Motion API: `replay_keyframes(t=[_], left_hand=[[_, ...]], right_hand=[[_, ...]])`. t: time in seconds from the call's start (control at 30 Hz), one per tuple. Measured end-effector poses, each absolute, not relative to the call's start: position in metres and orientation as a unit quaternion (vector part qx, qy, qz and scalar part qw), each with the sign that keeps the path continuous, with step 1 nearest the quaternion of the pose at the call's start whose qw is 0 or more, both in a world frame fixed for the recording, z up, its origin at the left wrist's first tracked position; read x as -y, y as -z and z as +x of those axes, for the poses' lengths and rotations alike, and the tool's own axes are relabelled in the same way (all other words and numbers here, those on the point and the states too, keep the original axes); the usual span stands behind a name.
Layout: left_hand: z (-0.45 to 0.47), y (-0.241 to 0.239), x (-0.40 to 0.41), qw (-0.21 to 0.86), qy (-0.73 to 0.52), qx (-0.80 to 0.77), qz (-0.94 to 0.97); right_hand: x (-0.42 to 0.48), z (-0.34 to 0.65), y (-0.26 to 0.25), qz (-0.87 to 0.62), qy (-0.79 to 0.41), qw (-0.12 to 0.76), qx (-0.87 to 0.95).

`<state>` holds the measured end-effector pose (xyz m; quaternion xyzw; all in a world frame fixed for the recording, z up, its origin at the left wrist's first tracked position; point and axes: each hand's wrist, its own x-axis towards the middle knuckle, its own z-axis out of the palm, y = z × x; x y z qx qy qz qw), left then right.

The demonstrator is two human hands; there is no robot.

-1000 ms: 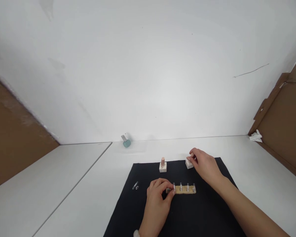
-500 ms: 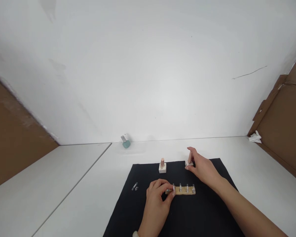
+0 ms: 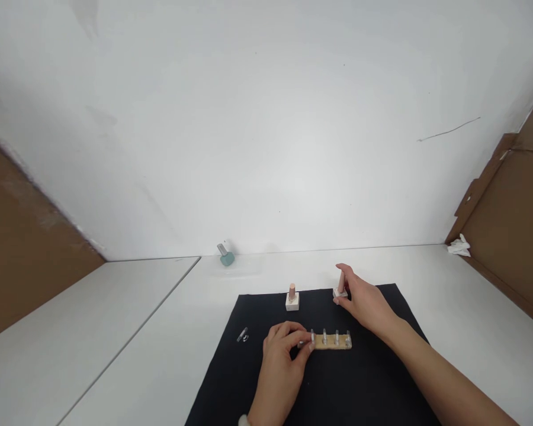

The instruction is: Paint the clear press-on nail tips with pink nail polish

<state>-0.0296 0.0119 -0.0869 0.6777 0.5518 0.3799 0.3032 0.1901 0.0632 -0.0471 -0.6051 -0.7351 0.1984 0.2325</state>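
Observation:
My left hand [image 3: 281, 361] is closed, with thumb and forefinger pinching a small clear upright piece [image 3: 312, 336] near the left end of a tan strip [image 3: 332, 343]. Several similar clear pieces stand in a row along that strip, and its left end is partly hidden by my fingers. Farther back, my right hand [image 3: 363, 302] has its fingers around a nail polish bottle [image 3: 340, 293] with a pale square base and a pinkish cap, upright at the mat's rear edge. A matching nail polish bottle [image 3: 292, 300] stands to its left, between the two hands.
The black mat [image 3: 355, 384] covers part of the white table [image 3: 151, 349]. At the mat's left lies a small clear piece [image 3: 242, 335] beside a tiny ring-like bit [image 3: 246, 338]. A teal bottle [image 3: 227, 258] leans near the back wall. Crumpled white paper [image 3: 459, 246] sits at the right corner.

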Motion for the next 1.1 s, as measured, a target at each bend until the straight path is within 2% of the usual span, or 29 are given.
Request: replay_keyframes(t=[0.37, 0.6, 0.7, 0.77, 0.87, 0.97, 1.1], left_hand=[[-0.032, 0.094, -0.013, 0.311, -0.380, -0.569, 0.660], [-0.041, 0.080, -0.003, 0.323, -0.432, -0.560, 0.629], [-0.050, 0.063, 0.003, 0.307, -0.482, -0.569, 0.592], [-0.055, 0.053, 0.006, 0.320, -0.514, -0.557, 0.568], [-0.058, 0.040, 0.010, 0.449, -0.524, -0.487, 0.536], [-0.055, 0.029, 0.013, 0.624, -0.490, -0.381, 0.474], [-0.049, 0.023, 0.013, 0.712, -0.493, -0.317, 0.387]], right_hand=[[-0.062, 0.189, 0.044, -0.607, -0.197, 0.245, 0.730], [-0.054, 0.188, 0.013, -0.606, -0.209, 0.315, 0.700], [-0.041, 0.180, -0.009, -0.587, -0.238, 0.345, 0.693], [-0.031, 0.170, -0.019, -0.541, -0.327, 0.367, 0.682], [-0.015, 0.150, -0.025, -0.488, -0.403, 0.365, 0.683], [-0.005, 0.135, -0.022, -0.474, -0.406, 0.349, 0.699], [-0.001, 0.129, -0.015, -0.481, -0.376, 0.341, 0.715]])
